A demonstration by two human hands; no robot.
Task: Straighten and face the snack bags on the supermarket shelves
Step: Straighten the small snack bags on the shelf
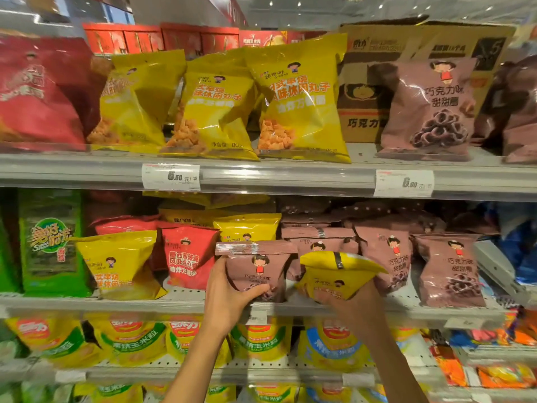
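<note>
so the left hand (229, 292) is wrapped round the lower left edge of a mauve chocolate-ring bag (255, 269), thumb across the front, arm reaching up from the near bottom. The right hand (345, 301) is clamped on the bottom of a yellow bag (334, 274), which is tipped forward with its top seal flopped toward the viewer. Both bags are held at the front of the middle shelf (145, 305), among the other mauve bags (450, 271) to the right. Risk, probably: the yellow bag could be dropped, or left in the mauve row, since it's only held by the bottom, and the neighbours could be knocked flat
</note>
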